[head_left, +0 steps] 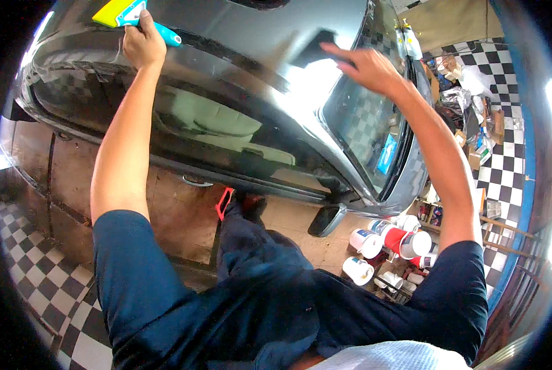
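Note:
My left hand [145, 46] is closed round the teal handle of a squeegee [116, 11] with a yellow blade, raised over the roof's left part. Smeared by motion, my right hand [368, 71] reaches over the roof near the windshield, its index finger stretched forward. At its fingertips is a dark flat piece [311, 49] of unclear kind, which the fingers seem to grip against the roof. Below both hands lies a glossy dark grey car [251, 74]. Pale seats show through its side window [214, 123], and a bright glare sits on the roof beside the right hand.
Several paint buckets [365, 243] stand on the floor at the right, below the side mirror [327, 220]. Boxes, plastic bags and other clutter [473, 117] lie beyond the car's front. A red frame-like object [224, 203] is near my legs. Checkered floor [507, 145] surrounds the clutter.

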Demonstrator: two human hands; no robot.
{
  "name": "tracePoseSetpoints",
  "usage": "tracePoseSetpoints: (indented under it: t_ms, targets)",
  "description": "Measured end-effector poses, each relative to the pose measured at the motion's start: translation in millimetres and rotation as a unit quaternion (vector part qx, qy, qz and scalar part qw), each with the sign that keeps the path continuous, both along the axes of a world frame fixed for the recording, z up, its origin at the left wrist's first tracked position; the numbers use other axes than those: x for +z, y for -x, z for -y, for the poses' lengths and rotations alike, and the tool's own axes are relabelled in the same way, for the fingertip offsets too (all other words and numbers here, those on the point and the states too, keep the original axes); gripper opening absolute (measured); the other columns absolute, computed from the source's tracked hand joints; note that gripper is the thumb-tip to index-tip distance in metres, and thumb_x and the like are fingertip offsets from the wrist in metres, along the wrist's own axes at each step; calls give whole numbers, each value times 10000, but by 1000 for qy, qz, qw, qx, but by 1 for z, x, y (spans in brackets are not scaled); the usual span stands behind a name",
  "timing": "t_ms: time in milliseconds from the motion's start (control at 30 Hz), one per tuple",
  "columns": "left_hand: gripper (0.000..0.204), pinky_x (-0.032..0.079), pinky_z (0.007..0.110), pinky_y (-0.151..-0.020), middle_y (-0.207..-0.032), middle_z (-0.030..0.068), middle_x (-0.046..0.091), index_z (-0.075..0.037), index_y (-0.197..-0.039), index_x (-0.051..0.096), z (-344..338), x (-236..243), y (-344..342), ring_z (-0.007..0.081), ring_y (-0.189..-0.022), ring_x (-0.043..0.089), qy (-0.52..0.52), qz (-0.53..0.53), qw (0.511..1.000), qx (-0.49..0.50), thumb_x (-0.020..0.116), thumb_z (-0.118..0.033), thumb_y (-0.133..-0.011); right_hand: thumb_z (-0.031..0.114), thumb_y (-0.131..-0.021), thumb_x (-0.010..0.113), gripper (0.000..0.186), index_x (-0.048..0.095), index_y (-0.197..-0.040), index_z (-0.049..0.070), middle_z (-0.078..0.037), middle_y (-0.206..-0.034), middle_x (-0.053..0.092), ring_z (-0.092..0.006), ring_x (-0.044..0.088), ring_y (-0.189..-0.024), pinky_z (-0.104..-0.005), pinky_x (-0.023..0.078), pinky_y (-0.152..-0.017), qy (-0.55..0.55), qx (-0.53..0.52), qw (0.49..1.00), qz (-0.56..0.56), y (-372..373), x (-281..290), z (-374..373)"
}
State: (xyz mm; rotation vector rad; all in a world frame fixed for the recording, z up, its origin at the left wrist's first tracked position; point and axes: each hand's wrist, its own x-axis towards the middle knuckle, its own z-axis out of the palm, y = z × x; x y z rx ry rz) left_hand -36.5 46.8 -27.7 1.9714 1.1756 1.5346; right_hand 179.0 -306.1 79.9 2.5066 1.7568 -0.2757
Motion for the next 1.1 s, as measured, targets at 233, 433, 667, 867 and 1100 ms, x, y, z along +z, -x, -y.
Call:
tracePoseSetpoints:
  t_ms: [233,433,667,867,1100]
  targets:
    - [561,399,474,-814,-966,192,624,-33,-999,593,-10,-12,0,398,-938,552,4,-29,999,44,421,-548,-856,317,-908,464,425,398,-1328,337,-150,-555,503,-307,517,-534,-411,465,-611,48,-32,998,-18,40,-5,-22]
    - [570,399,477,-814,-962,208,622,-24,-995,596,-11,-16,-5,402,-933,556,29,-8,999,24,424,-549,-855,294,-858,509,469,411,-1315,324,-168,-901,637,-350,613,-784,-435,492,-719,101,-99,985,-96,53,-15,84]
    - [508,401,491,-799,-932,208,622,-22,-995,575,7,2,-4,409,-909,558,14,4,1000,1,435,-493,-865,338,-860,503,445,435,-1299,319,-188,-748,621,-358,607,-671,-441,496,-649,96,-77,990,-71,27,-7,83]
    - [507,411,486,-780,-921,206,626,-17,-1013,575,0,-1,-2,413,-892,565,15,-4,1000,-15,432,-483,-873,250,-858,511,481,409,-1326,297,-179,-907,606,-352,581,-774,-409,451,-721,17,-68,995,-71,10,-17,13]
    - [485,404,478,-785,-960,216,614,-1,-994,584,16,10,-5,403,-918,555,10,-7,1000,-9,420,-446,-896,291,-817,543,522,407,-1317,352,-92,-1156,588,-313,589,-978,-413,458,-843,251,-153,955,-41,-15,6,114]
